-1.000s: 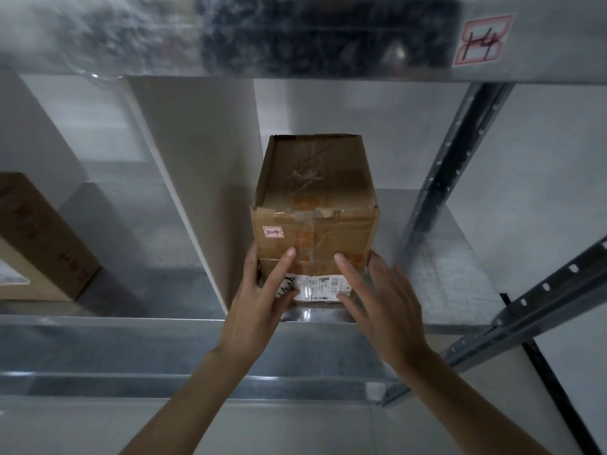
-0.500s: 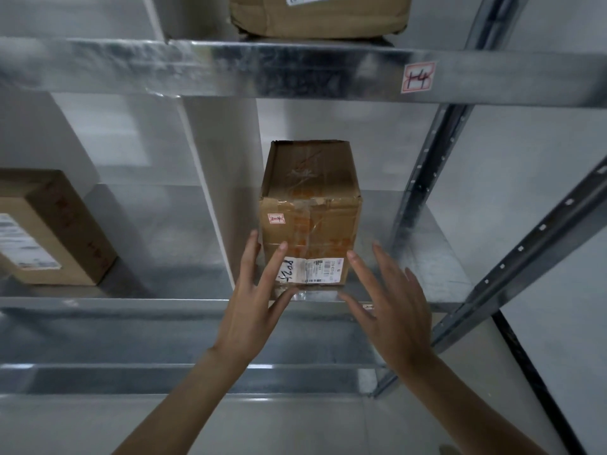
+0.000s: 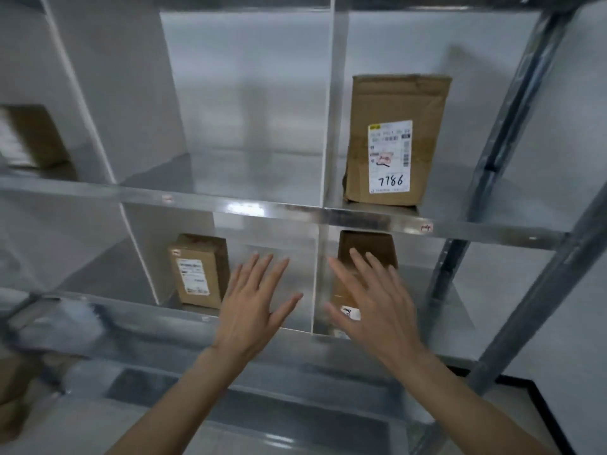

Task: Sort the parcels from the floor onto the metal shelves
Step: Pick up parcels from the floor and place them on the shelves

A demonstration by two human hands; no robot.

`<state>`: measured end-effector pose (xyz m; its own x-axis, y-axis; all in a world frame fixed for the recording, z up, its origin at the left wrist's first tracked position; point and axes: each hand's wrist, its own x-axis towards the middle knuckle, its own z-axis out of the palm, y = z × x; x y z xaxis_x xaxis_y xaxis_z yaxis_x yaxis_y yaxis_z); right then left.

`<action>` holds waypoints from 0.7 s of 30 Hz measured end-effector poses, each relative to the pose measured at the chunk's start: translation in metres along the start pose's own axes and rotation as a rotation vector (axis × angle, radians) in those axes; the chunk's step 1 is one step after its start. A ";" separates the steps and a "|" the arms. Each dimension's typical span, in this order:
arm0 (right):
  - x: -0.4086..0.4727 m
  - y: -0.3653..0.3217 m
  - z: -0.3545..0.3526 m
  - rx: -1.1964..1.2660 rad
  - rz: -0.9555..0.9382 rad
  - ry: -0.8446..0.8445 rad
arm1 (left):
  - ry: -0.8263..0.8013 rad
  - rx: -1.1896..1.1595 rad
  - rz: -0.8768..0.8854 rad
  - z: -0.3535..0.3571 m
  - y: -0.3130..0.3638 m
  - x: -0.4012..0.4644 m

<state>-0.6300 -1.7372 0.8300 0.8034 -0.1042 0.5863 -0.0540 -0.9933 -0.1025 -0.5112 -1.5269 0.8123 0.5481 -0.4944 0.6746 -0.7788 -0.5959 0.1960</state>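
Note:
A brown cardboard parcel [image 3: 364, 249] stands in the right compartment of the lower metal shelf [image 3: 147, 318], partly hidden behind my right hand [image 3: 374, 303]. That hand is held in front of it with fingers spread and holds nothing. My left hand [image 3: 254, 300] is also spread wide and empty, in front of the middle compartment. A taller parcel marked 7786 [image 3: 395, 139] stands on the upper shelf [image 3: 361, 215]. A smaller labelled parcel [image 3: 198, 270] stands in the lower middle compartment.
White dividers [image 3: 328, 103] split the shelves into compartments. A dark metal upright [image 3: 502, 126] and a diagonal brace [image 3: 538, 297] frame the right side. Another parcel [image 3: 34, 136] shows blurred at the far left. A brown box [image 3: 16, 399] sits low at the left edge.
Both hands have come off the parcel and drawn back from the shelf, fingers spread. The view has pulled away and tilted up, revealing the upper shelf.

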 end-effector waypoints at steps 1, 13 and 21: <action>0.012 -0.020 -0.015 0.020 -0.017 -0.016 | 0.007 0.040 -0.029 -0.028 -0.008 0.001; 0.172 -0.332 -0.114 0.189 -0.351 -0.075 | 0.139 0.466 -0.386 -0.382 -0.175 -0.045; 0.241 -0.579 -0.063 0.285 -0.614 -0.115 | 0.221 0.598 -0.581 -0.540 -0.335 -0.140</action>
<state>-0.4423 -1.1906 1.0817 0.6975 0.4949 0.5183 0.5765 -0.8171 0.0044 -0.4918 -0.9162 1.0362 0.6896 0.0900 0.7186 -0.0672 -0.9800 0.1872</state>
